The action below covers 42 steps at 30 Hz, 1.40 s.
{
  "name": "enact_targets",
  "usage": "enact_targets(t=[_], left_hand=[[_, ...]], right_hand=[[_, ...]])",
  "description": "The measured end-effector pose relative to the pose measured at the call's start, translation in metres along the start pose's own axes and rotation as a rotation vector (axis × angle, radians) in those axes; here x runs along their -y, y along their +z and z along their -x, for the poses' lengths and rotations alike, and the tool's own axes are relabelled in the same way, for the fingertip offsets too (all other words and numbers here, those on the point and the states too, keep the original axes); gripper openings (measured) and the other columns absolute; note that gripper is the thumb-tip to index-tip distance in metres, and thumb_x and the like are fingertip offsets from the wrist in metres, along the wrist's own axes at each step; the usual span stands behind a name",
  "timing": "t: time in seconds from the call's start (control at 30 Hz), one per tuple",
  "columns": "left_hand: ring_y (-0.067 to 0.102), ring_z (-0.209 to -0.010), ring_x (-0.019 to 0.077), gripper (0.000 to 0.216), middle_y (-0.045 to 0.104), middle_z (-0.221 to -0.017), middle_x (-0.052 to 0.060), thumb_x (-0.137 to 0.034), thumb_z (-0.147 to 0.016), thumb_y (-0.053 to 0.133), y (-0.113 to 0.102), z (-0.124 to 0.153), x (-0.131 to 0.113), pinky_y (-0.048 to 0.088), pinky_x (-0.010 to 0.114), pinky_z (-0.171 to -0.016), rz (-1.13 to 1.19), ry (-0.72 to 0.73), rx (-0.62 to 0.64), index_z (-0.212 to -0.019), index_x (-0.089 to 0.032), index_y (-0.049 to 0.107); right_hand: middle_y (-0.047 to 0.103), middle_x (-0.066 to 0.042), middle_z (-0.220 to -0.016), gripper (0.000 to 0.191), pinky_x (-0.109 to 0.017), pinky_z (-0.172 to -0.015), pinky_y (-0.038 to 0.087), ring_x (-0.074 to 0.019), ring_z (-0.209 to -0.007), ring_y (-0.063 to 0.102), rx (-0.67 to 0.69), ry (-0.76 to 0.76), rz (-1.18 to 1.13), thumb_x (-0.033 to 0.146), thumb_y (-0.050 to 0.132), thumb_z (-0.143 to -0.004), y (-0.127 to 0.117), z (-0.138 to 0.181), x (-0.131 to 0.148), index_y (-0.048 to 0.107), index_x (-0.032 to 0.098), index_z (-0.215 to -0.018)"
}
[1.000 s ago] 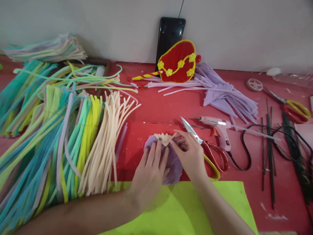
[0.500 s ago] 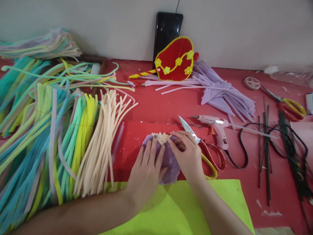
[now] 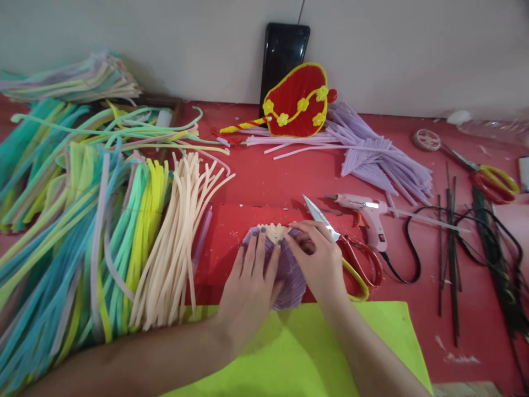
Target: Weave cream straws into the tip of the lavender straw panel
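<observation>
A flat purple fan-shaped piece (image 3: 294, 281) made of pipe cleaners lies on the red table, with a cream woven patch (image 3: 273, 231) at its top edge. My left hand (image 3: 252, 286) lies flat on it, fingers stretched out and pressing down. My right hand (image 3: 318, 262) is beside it, fingers bent and pinching at the right side of the cream patch. Both forearms reach in over a lime green sheet (image 3: 306, 353).
Heaps of coloured pipe cleaners (image 3: 95, 220) fill the left. Red-and-yellow scissors (image 3: 351, 259) and a pink glue gun (image 3: 367, 212) with black cord lie right of my hands. A red finished fan (image 3: 300, 102), a black phone (image 3: 281, 52), purple pipe cleaners (image 3: 380, 160), dark stems and second scissors (image 3: 491, 179) lie beyond.
Both hands stay on the purple piece with only slight finger shifts; the view has drifted a little.
</observation>
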<state>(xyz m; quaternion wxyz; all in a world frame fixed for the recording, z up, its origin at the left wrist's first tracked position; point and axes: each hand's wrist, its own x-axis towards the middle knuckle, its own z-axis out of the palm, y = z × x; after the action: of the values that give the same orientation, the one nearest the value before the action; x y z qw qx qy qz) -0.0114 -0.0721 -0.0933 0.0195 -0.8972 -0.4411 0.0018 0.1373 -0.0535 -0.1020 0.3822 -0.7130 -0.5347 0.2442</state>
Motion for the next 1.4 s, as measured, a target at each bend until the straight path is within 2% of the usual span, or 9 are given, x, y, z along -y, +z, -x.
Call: enact_targets(t=[0.17,0.53,0.83,1.0,1.17,1.23,1.3,1.4], left_hand=[[0.047,-0.125,0.0361,0.049,0.048,-0.136,0.024,-0.036,-0.094,0.039,0.001,0.001,0.000,0.046,0.044,-0.099,-0.013,0.001,-0.019,-0.135,-0.009,0.047],[0.044,-0.128,0.0356,0.050,0.044,-0.139,0.025,-0.034,-0.094,0.038,0.002,0.000,0.000,0.044,0.046,-0.101,0.001,0.019,0.005,-0.137,-0.008,0.044],[0.045,-0.127,0.0364,0.053,0.046,-0.138,0.025,-0.038,-0.093,0.041,0.002,0.000,-0.001,0.045,0.047,-0.099,-0.026,0.036,-0.016,-0.140,-0.014,0.040],[0.044,-0.127,0.0369,0.051,0.045,-0.138,0.026,-0.037,-0.093,0.041,0.003,0.000,0.000,0.044,0.047,-0.099,-0.034,0.041,0.001,-0.137,-0.011,0.043],[0.041,-0.130,0.0361,0.050,0.042,-0.140,0.025,-0.035,-0.093,0.041,0.001,-0.001,0.000,0.043,0.048,-0.101,-0.027,0.041,0.042,-0.137,-0.011,0.043],[0.040,-0.131,0.0357,0.050,0.042,-0.141,0.024,-0.035,-0.093,0.041,0.000,-0.002,0.000,0.042,0.048,-0.101,-0.013,0.031,0.048,-0.137,-0.012,0.044],[0.040,-0.131,0.0358,0.049,0.042,-0.141,0.024,-0.036,-0.093,0.041,-0.001,-0.002,-0.001,0.042,0.048,-0.101,0.004,0.025,0.043,-0.137,-0.013,0.045],[0.041,-0.130,0.0362,0.049,0.043,-0.141,0.024,-0.037,-0.093,0.041,-0.001,-0.002,0.000,0.043,0.047,-0.101,0.014,0.025,0.025,-0.135,-0.013,0.046]], right_hand=[[0.061,-0.006,-0.097,0.012,-0.031,-0.067,0.057,-0.0148,-0.074,0.062,-0.012,-0.018,0.011,0.028,0.058,-0.082,0.000,0.001,0.001,0.065,0.019,-0.088],[0.060,-0.008,-0.101,0.016,-0.034,-0.070,0.058,-0.0160,-0.077,0.062,-0.014,-0.045,0.032,0.027,0.056,-0.083,0.001,0.001,0.001,0.067,0.021,-0.093],[0.061,-0.008,-0.102,0.018,-0.035,-0.074,0.057,-0.0177,-0.082,0.063,-0.016,-0.051,0.061,0.027,0.057,-0.083,0.000,0.000,0.000,0.068,0.020,-0.095],[0.061,-0.008,-0.102,0.018,-0.035,-0.071,0.058,-0.0166,-0.076,0.063,-0.005,-0.036,0.014,0.029,0.057,-0.083,0.001,0.001,0.002,0.068,0.022,-0.094],[0.064,-0.006,-0.100,0.021,-0.034,-0.068,0.056,-0.0175,-0.078,0.064,0.046,-0.025,-0.039,0.032,0.057,-0.083,-0.013,-0.002,0.002,0.067,0.024,-0.100],[0.065,-0.006,-0.099,0.024,-0.032,-0.066,0.055,-0.0171,-0.078,0.064,-0.018,-0.019,-0.022,0.036,0.057,-0.083,-0.029,-0.004,-0.003,0.066,0.025,-0.102],[0.067,-0.005,-0.098,0.024,-0.033,-0.067,0.054,-0.0176,-0.078,0.063,-0.173,-0.014,0.070,0.039,0.058,-0.081,-0.051,-0.007,-0.011,0.068,0.025,-0.099],[0.068,-0.006,-0.090,0.030,-0.034,-0.067,0.052,-0.0185,-0.074,0.062,-0.402,0.081,0.223,0.044,0.058,-0.079,-0.085,-0.012,-0.031,0.068,0.022,-0.097]])
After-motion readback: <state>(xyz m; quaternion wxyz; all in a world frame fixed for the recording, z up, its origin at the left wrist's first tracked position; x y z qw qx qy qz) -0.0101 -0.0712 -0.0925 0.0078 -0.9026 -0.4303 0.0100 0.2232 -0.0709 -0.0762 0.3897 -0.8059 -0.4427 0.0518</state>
